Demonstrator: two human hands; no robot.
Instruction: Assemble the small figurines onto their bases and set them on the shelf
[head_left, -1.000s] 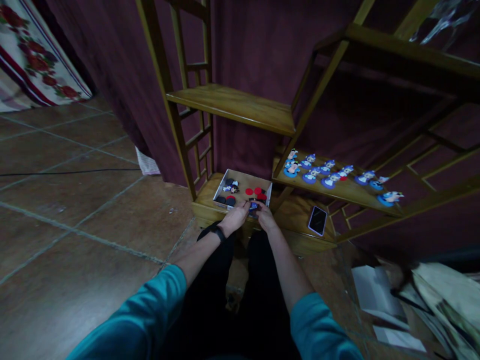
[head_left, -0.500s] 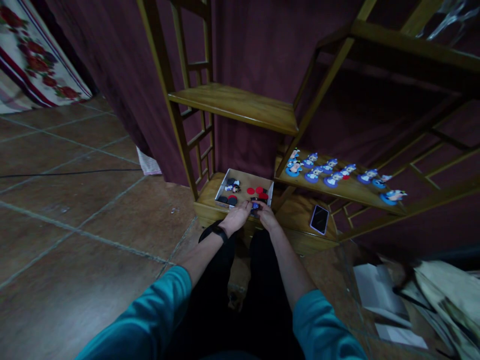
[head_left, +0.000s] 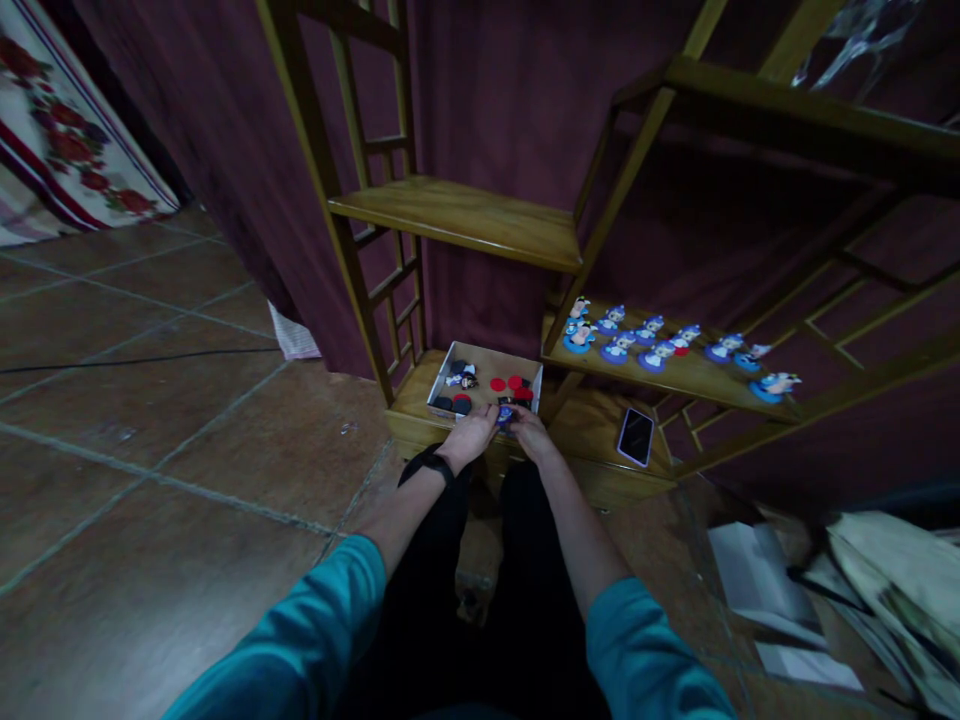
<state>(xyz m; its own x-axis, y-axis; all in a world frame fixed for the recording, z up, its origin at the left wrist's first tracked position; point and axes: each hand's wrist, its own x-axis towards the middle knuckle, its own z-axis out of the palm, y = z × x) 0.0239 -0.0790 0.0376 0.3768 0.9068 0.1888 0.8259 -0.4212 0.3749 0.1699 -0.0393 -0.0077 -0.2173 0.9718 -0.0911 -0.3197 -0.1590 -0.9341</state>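
1 wooden shelf unit (head_left: 450, 215) stands before me, with an open box (head_left: 486, 364) on its low left ledge. My left hand (head_left: 471, 438) and right hand (head_left: 531, 434) meet at the box's near edge, fingers bent inward. Off to the right lies a phone (head_left: 636, 437), below a shelf of figurines (head_left: 655, 356). Both hands grip a small purple-blue piece (head_left: 505, 413) between their fingertips. Red discs (head_left: 498, 384) lie inside the box.

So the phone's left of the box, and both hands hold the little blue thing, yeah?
Not quite: the phone lies to the right of the box, as the head view shows. The left hand and right hand do hold the little blue thing.
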